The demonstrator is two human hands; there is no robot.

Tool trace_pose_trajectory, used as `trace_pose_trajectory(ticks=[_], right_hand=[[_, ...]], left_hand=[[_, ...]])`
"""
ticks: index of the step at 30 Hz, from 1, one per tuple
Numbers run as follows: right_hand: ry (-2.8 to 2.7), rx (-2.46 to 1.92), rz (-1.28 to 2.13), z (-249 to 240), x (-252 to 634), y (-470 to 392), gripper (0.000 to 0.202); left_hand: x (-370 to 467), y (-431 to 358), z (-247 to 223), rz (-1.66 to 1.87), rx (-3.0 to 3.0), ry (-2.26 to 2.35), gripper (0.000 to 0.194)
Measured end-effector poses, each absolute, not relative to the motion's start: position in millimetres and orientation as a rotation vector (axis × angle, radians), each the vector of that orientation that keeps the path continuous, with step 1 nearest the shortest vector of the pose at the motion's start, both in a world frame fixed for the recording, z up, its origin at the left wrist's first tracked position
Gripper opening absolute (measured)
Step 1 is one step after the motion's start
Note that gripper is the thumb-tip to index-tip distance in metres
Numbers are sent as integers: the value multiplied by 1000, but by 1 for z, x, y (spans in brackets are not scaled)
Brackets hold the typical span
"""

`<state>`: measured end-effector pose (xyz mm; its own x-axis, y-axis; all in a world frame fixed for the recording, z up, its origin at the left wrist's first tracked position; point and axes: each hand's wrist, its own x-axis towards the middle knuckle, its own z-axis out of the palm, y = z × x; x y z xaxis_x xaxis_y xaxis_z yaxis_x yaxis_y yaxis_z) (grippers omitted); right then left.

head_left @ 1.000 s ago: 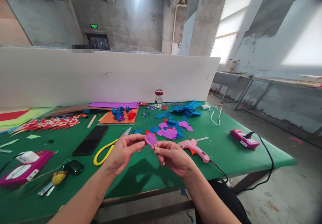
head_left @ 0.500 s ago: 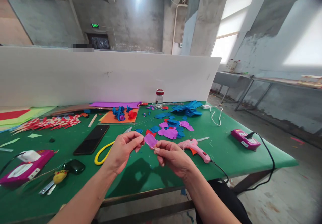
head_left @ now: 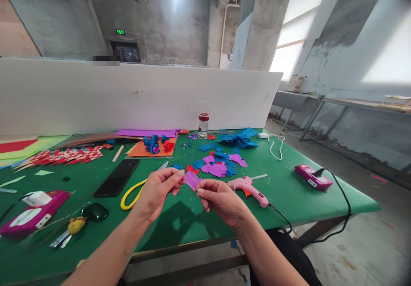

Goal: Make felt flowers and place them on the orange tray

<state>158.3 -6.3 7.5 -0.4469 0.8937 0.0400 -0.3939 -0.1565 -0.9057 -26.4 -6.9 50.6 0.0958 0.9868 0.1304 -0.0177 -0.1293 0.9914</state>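
A small purple piece of crepe paper (head_left: 192, 180) is stretched between my two hands above the green table. My left hand (head_left: 162, 187) pinches its left edge between thumb and fingers. On the other side, my right hand (head_left: 216, 198) grips its lower right corner. Scissors with a yellow handle (head_left: 128, 198) lie partly behind my left hand. Close to my right hand rests a pink hot glue gun (head_left: 253, 189) with a clear glue stick in its back. Cut purple petals (head_left: 218, 170) and blue paper pieces (head_left: 229, 165) are scattered just beyond my hands.
Beyond the phone (head_left: 117, 178), finished paper flowers (head_left: 154, 144) sit on orange sheets (head_left: 138, 150). A glass jar (head_left: 203, 126) stands before the white board (head_left: 160, 102). Purple power strips (head_left: 313, 178) lie at both sides; a black cord hangs over the table's right edge.
Almost nothing differs. Both hands keep their pinch on the purple paper, whose surface has shifted very slightly.
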Motion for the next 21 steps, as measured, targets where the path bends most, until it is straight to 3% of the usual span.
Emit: trace_pose_trajectory(ticks=[21], right_hand=[[-1057,-639,1835,9,160,-6,29]], left_hand=[[-28,-7,50,1294,1328,1062,21]])
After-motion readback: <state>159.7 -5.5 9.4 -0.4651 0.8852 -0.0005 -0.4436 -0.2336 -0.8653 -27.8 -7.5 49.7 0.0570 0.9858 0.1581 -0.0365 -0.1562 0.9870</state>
